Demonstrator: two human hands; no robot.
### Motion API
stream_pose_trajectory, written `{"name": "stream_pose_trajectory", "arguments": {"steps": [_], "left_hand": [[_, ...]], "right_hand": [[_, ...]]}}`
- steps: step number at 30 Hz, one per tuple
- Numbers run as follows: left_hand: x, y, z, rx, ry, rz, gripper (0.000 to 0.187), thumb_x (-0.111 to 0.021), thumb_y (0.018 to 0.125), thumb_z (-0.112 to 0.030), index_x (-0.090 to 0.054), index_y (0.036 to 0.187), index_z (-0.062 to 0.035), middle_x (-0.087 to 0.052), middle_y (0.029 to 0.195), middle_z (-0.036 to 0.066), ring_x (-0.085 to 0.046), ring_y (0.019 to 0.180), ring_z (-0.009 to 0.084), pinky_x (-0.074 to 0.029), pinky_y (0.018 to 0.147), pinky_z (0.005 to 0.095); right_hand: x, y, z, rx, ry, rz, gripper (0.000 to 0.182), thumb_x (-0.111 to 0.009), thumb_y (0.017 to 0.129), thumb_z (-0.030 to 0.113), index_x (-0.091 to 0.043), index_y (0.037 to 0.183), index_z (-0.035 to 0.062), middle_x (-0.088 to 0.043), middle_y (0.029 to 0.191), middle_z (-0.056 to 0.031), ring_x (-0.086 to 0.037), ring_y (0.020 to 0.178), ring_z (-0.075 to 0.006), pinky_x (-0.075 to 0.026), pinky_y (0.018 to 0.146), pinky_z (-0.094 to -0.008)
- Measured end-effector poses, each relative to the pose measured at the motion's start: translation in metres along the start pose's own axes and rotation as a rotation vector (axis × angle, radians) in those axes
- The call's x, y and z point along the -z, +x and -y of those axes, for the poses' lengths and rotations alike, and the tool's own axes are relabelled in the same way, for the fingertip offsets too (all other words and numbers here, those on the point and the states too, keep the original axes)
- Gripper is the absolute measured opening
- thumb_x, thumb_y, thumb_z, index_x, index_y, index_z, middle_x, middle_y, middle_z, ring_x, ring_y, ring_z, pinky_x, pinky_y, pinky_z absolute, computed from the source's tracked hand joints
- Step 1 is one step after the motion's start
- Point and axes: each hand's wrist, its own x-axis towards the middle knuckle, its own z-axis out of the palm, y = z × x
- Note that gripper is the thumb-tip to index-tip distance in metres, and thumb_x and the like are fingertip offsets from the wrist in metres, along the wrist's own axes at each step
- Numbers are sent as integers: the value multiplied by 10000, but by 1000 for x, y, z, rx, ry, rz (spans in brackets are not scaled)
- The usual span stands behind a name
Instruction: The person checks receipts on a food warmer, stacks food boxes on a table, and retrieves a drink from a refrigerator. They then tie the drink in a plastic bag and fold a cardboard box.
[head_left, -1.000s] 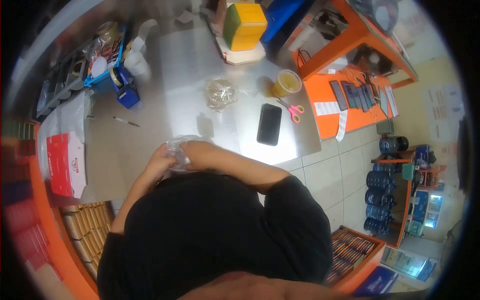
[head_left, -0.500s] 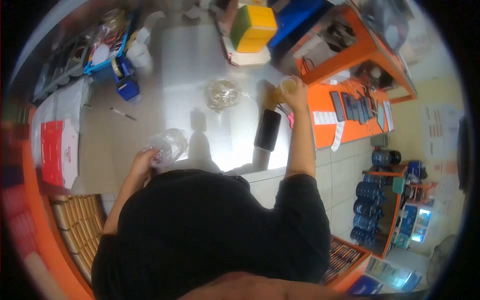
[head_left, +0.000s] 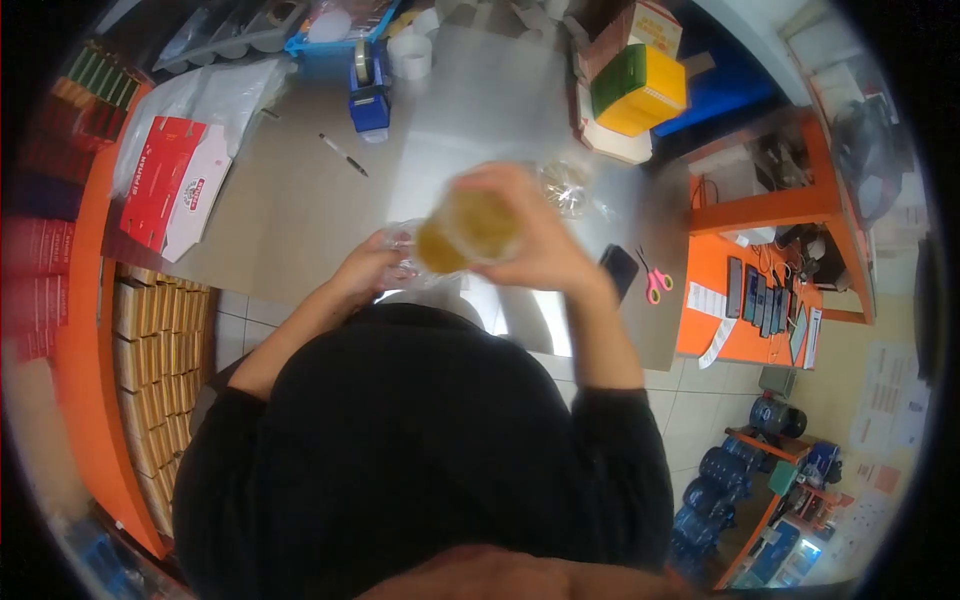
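My right hand (head_left: 525,225) is wrapped round a clear cup (head_left: 480,228) of yellowish-green contents, raised over the metal table (head_left: 300,195) and tilted to the left. My left hand (head_left: 368,268) grips a crumpled clear plastic bag (head_left: 402,250) close to my body. The cup overlaps the bag's right side, and whether they touch is unclear. Behind my right hand lies another clear plastic bundle (head_left: 565,188). A black phone (head_left: 619,270) rests to the right of my right wrist, beside pink-handled scissors (head_left: 655,276).
A blue tape dispenser (head_left: 369,95) and a pen (head_left: 343,154) lie at the back left. The red and white flat box (head_left: 178,187) is at the far left. A yellow-green box (head_left: 640,90) stands at the back right, near an orange shelf (head_left: 770,215) with several phones.
My right hand has brought the cup from the table's right side leftward, next to the bag in my left hand. The view has turned, and the scissors now show fully.
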Motion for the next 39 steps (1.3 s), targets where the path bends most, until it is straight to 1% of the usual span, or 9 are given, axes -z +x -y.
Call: {"name": "stream_pose_trajectory", "arguments": {"steps": [5, 9, 11, 14, 18, 22, 25, 35, 39], "left_hand": [[34, -10, 21, 78, -633, 335, 506, -386, 967, -342, -313, 1382, -60, -477, 1309, 138, -530, 1151, 293, -502, 877, 445], [39, -20, 28, 118, -482, 243, 490, -389, 965, -334, -358, 1367, -55, -511, 1276, 144, -548, 1124, 305, -482, 879, 431], [45, -23, 17, -45, 530, -180, 439, -454, 929, -305, -466, 1283, -44, -571, 1191, 155, -578, 1062, 289, -477, 837, 379], [50, -36, -1, -207, 1183, -557, 398, -522, 874, -254, -527, 1201, -27, -633, 1026, 143, -614, 918, 246, -477, 766, 351], [89, -16, 34, -199, 575, -312, 274, -579, 843, -239, -604, 983, -5, -633, 762, 135, -593, 634, 243, -478, 614, 358], [85, -42, 10, -100, 680, -359, 287, -597, 859, -271, -586, 955, -1, -649, 849, 94, -603, 736, 158, -472, 641, 298], [85, -61, -3, -178, 1009, -483, 248, -597, 870, -254, -613, 911, -9, -626, 709, 65, -572, 611, 134, -472, 589, 303], [-18, -114, -87, -416, 348, 150, 169, -552, 922, -145, -576, 1036, -23, -585, 858, 27, -564, 821, 107, -455, 788, 265], [-24, -129, -95, -468, 277, 183, 231, -545, 914, -134, -557, 1113, -17, -583, 861, 34, -562, 837, 117, -455, 801, 275]], "right_hand": [[-82, 15, -31, -116, 120, 72, 715, -762, 556, 108, -499, 1221, 95, -464, 1207, -156, -433, 1190, -331, -379, 1005, -390], [-104, 9, -34, -176, 88, 178, 695, -764, 562, 90, -516, 1211, 106, -453, 1214, -184, -425, 1196, -355, -379, 1009, -394], [-119, 5, -40, -191, 98, 194, 685, -767, 569, 89, -522, 1209, 109, -448, 1224, -188, -420, 1204, -359, -378, 1012, -395], [-139, 2, -41, -126, 19, 206, 656, -787, 597, 109, -530, 1200, 111, -446, 1228, -193, -424, 1200, -369, -374, 1013, -398], [-144, 6, -42, -80, -37, 223, 653, -794, 658, 173, -502, 1239, 115, -433, 1277, -203, -429, 1203, -377, -373, 1008, -404], [-139, 17, -61, -262, 286, 254, 650, -749, 742, 304, -463, 1290, 103, -473, 1267, -202, -465, 1185, -328, -372, 1005, -389], [-152, 9, -69, -353, 114, 229, 624, -708, 759, 342, -477, 1260, 49, -538, 1202, -224, -509, 1130, -358, -412, 962, -406], [-153, 3, -51, -602, 67, 166, 562, -742, 720, 296, -515, 1164, 37, -562, 1111, -203, -556, 1038, -348, -462, 869, -394], [-147, -11, -35, -239, -113, -68, 564, -763, 676, 268, -526, 1146, 66, -538, 1136, -169, -507, 1089, -340, -414, 886, -417]]}}
